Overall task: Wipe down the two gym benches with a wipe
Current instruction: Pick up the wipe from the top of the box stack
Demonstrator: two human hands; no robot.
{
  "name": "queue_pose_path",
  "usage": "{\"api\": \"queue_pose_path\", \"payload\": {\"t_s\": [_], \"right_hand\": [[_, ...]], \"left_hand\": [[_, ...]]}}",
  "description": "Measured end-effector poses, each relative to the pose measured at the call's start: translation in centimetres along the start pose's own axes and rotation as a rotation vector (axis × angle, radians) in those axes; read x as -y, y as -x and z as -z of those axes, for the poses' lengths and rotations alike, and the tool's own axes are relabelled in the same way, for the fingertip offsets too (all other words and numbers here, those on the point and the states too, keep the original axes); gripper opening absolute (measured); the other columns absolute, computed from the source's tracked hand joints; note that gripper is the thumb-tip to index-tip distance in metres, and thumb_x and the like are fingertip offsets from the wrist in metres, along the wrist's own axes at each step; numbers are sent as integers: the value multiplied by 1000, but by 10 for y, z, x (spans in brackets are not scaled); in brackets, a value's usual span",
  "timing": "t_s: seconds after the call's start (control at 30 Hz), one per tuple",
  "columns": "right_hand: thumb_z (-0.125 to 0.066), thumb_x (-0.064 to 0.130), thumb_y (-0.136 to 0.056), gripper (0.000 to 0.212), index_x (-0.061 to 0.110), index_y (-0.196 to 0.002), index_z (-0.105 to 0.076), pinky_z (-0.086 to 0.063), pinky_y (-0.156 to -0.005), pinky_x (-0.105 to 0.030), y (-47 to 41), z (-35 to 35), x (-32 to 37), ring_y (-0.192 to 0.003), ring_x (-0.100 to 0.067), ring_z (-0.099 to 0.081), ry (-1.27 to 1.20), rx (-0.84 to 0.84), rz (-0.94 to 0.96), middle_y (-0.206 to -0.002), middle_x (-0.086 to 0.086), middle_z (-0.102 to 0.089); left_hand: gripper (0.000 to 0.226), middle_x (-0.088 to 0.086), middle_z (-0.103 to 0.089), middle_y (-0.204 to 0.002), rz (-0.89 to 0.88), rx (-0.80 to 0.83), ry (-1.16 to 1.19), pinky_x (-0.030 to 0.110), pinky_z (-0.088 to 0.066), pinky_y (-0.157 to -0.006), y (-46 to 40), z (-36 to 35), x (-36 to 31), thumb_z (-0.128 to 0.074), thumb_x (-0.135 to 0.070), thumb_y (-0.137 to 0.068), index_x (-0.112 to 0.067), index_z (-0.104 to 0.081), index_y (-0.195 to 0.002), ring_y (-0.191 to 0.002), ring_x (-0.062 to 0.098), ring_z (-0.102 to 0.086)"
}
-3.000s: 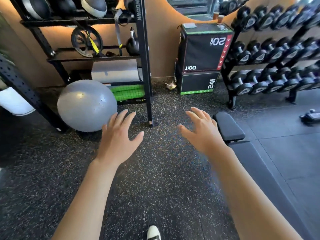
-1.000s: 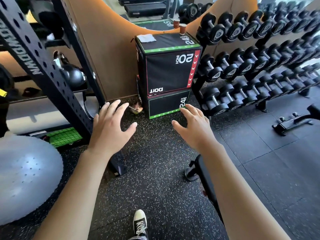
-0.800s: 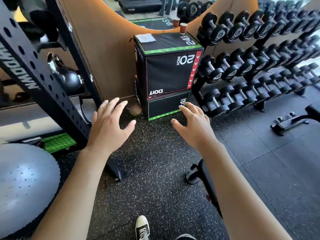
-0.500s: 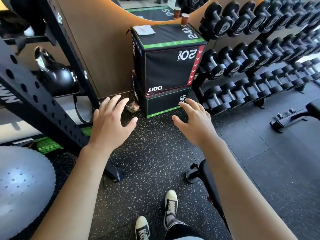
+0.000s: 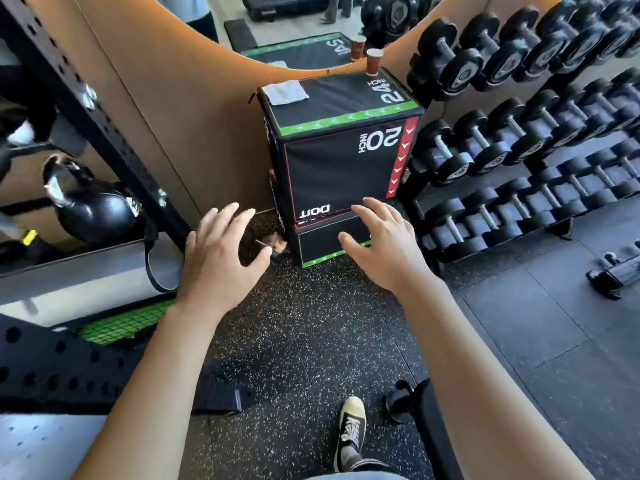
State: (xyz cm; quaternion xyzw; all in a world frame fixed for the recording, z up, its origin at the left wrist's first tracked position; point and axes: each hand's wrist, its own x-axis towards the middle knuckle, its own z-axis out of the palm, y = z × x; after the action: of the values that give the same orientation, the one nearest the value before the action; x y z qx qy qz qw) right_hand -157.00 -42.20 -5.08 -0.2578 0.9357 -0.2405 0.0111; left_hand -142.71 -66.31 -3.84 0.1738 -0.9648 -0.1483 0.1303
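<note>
Your left hand (image 5: 221, 254) and right hand (image 5: 384, 247) hover empty, fingers spread, over speckled rubber floor (image 5: 294, 341). The wipe (image 5: 284, 92) sits on the plyo box (image 5: 339, 161) beyond your fingertips; a bench (image 5: 436, 420) end sits under your right forearm.

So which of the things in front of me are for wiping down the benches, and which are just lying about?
For the job:
white wipe on the upper plyo box
bench end by your right foot
left hand and right hand, both empty

Lying about:
paper cup
dumbbell rack
kettlebell
</note>
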Motion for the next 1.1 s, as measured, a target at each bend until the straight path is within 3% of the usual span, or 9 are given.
{"api": "queue_pose_path", "payload": {"t_s": [0.43, 0.8, 0.97, 1.1], "right_hand": [[-51, 58, -97, 64, 26, -152, -46, -26, -122, -53, -149, 8, -54, -153, -21, -25, -47, 10, 106, -163, 4, -36], [-46, 64, -94, 68, 29, -152, -45, -25, -123, -50, -278, -17, -48, -152, -20, -26, -20, -3, 109, -162, 5, -37], [-42, 68, -92, 72, 29, -152, -45, -25, -122, -49, -356, -24, -27, -152, -20, -27, -4, -16, 101, -162, 5, -38], [-44, 65, -93, 68, 29, -150, -47, -28, -120, -49, -413, -37, -9, -150, -20, -30, -2, -37, 97, -160, 4, -41]], "left_hand": [[67, 1, -40, -165, 0, -12, -44, 55, -29, -123, -129, -25, -32, -55, -54, -95, -23, -49, -155, -156, 28, -29], [63, 1, -41, -165, -60, -22, -23, 54, -28, -124, -268, -53, 13, -65, -45, -98, -23, -49, -155, -156, 28, -29], [64, 4, -44, -163, -128, -29, 24, 50, -30, -123, -348, -49, 43, -55, -49, -95, -19, -52, -152, -154, 27, -33], [61, 4, -42, -164, -150, -36, 46, 50, -27, -124, -408, -47, 74, -63, -43, -99, -19, -51, -153, -155, 27, -32]]}}
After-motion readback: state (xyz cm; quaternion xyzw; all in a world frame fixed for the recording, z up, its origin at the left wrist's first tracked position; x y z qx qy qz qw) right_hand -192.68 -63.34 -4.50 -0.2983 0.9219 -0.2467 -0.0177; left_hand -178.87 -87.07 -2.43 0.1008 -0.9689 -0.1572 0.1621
